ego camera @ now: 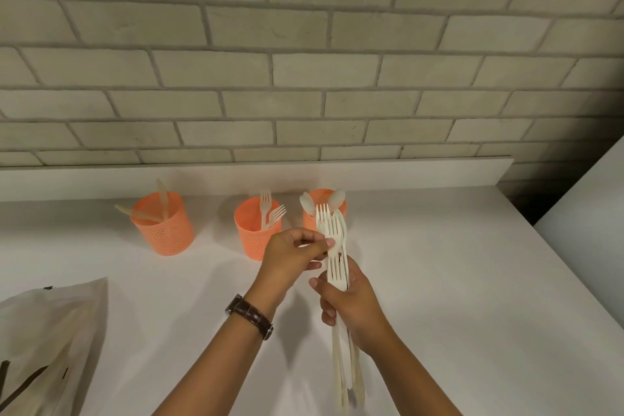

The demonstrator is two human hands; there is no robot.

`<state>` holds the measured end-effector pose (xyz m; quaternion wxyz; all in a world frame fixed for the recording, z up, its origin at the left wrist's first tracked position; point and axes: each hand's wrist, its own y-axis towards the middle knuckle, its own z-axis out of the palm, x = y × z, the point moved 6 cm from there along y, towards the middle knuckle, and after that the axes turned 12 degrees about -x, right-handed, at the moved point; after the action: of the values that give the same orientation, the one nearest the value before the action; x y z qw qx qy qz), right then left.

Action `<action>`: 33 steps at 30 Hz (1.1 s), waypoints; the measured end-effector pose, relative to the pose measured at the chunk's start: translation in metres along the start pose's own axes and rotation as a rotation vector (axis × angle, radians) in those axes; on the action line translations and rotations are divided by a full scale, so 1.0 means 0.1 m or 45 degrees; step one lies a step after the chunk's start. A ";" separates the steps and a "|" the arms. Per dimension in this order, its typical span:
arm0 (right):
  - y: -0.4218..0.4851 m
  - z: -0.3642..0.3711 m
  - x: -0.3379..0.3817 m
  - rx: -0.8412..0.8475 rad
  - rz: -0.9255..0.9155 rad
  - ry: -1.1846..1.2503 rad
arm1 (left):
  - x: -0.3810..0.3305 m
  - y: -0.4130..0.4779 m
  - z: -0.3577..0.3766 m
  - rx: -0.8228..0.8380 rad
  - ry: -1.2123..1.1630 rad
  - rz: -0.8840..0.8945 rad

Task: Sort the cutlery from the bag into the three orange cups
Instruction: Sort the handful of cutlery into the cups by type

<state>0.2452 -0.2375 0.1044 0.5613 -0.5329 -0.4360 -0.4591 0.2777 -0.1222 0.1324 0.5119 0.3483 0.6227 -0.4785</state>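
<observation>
While the head cam looks down at the white desk (439,280), the right hand (351,304) is wrapped tight around a bundle of pale cutlery (336,267), forks mostly, tines pointing up and away, handles sticking out below the fist toward the camera. Left hand (293,252), the one with the brown leather watch (250,316) on its wrist, has thumb and fingers pinched together on one piece near the top of that bundle; looks like a spoon bowl under the thumb, but it's hard to be sure.

Three orange cups stand in a row near the back of the desk, in front of the brick wall (304,44). Left cup (163,226) has a couple of knives leaning in it. Middle cup (255,233) has two forks, tines up. Right cup (326,209) is partly hidden behind the held bundle and has spoons poking out.

Bag (50,341) lies at the bottom left corner of the desk, well apart from the cups, with more pale cutlery faintly showing through it.
</observation>
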 end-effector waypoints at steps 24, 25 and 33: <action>0.26 -0.18 -0.11 -0.194 0.310 0.495 | -0.43 0.92 -0.93 -0.692 0.192 0.659; 0.27 -0.19 -0.10 -0.197 0.311 0.507 | -0.29 0.98 -0.91 -0.660 0.272 0.598; 0.35 -0.22 -0.07 -0.290 0.310 0.624 | -0.09 0.54 -0.79 -0.660 0.515 0.652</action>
<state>0.2780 -0.2592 0.0895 0.6375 -0.5140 -0.1659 -0.5493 0.3055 -0.0305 0.1292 0.5524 0.4385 0.7038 -0.0849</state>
